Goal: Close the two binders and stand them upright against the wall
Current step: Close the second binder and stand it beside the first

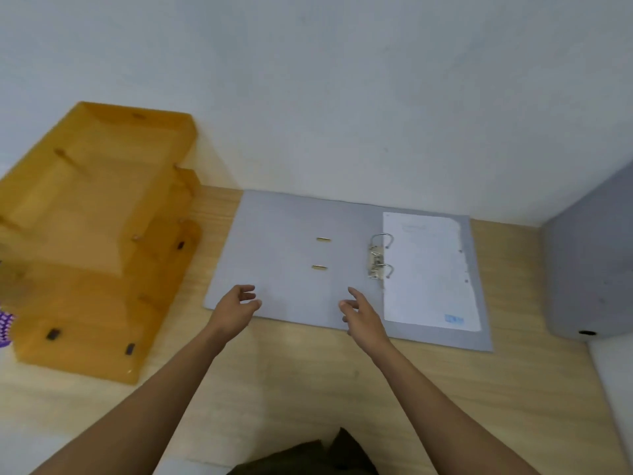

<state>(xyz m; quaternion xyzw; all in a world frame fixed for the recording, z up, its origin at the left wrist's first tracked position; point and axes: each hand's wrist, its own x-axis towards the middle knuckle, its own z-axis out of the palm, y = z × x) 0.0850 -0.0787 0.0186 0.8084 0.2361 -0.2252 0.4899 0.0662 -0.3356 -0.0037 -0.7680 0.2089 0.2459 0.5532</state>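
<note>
A grey binder (291, 241) lies open and flat on the wooden desk (274, 382), its far edge close to the white wall (342, 97). Its metal ring mechanism (378, 260) sits right of centre, with white paper (428, 272) filed on the right half. My left hand (238, 308) hovers over the near left corner of the open cover, fingers apart, holding nothing. My right hand (361, 315) hovers over the near edge by the spine, fingers also apart. A second grey binder (589, 269) stands closed and upright at the far right.
An amber translucent stacked letter tray (92, 234) takes up the left side of the desk against the wall. A purple patterned object (5, 325) shows at the left edge. Dark clothing (308, 457) is at the bottom centre.
</note>
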